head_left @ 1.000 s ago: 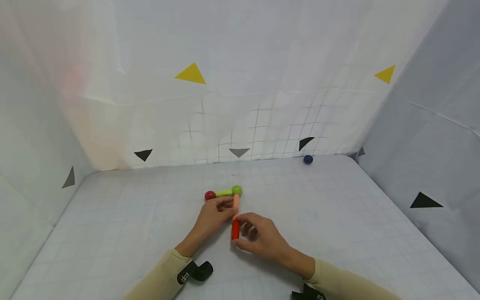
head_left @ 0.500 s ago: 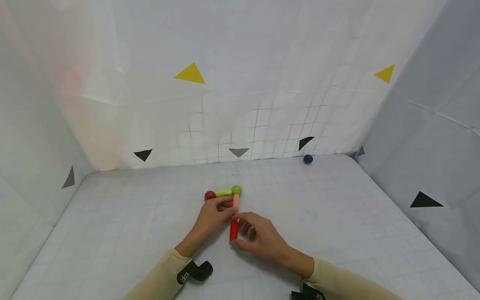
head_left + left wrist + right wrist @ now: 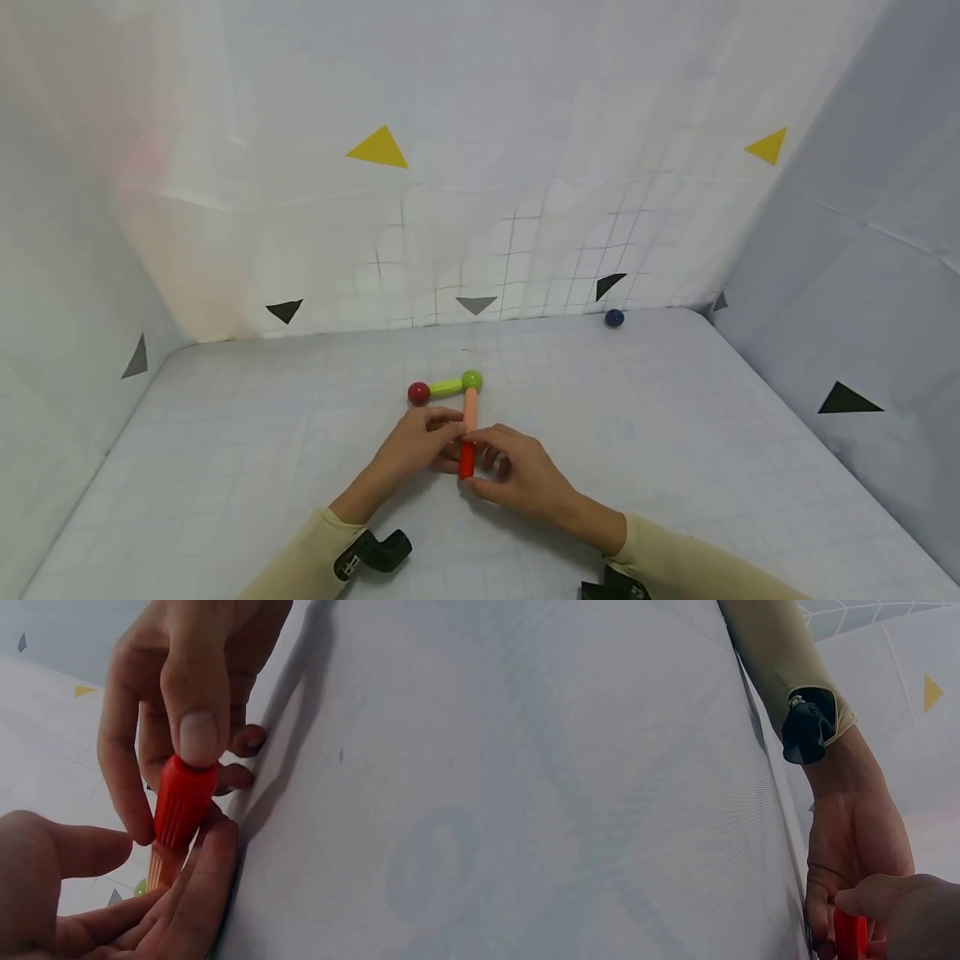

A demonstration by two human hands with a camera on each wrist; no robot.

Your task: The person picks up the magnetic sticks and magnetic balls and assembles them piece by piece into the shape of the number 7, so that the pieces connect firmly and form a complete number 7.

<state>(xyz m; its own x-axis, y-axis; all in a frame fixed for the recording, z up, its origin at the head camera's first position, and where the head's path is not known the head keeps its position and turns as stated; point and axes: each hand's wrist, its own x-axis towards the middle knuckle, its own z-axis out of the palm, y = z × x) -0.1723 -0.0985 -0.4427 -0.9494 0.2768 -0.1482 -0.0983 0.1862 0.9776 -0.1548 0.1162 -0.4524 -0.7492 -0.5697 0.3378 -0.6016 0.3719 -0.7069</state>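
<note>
A red rod (image 3: 467, 460) lies end to end with a peach rod (image 3: 470, 408), pinched by my right hand (image 3: 525, 475) with its thumb on the near end. In the left wrist view that thumb presses the end of the red rod (image 3: 182, 799). My left hand (image 3: 412, 446) is beside the joint of the two rods, its straight fingers (image 3: 191, 911) along their side and its thumb apart from them. A lime ball (image 3: 472, 381) meets the peach rod's far end. From there a lime rod (image 3: 446, 387) runs left to a dark red ball (image 3: 418, 393).
A dark blue ball (image 3: 614, 318) lies at the back right of the white table (image 3: 675, 433), near the rear sheet (image 3: 562, 167). White sheets also enclose both sides. Each wrist carries a black camera mount (image 3: 378, 552).
My left hand has slid back from beside the peach rod to the joint with the red rod. The red rod has shifted slightly left in my right hand.
</note>
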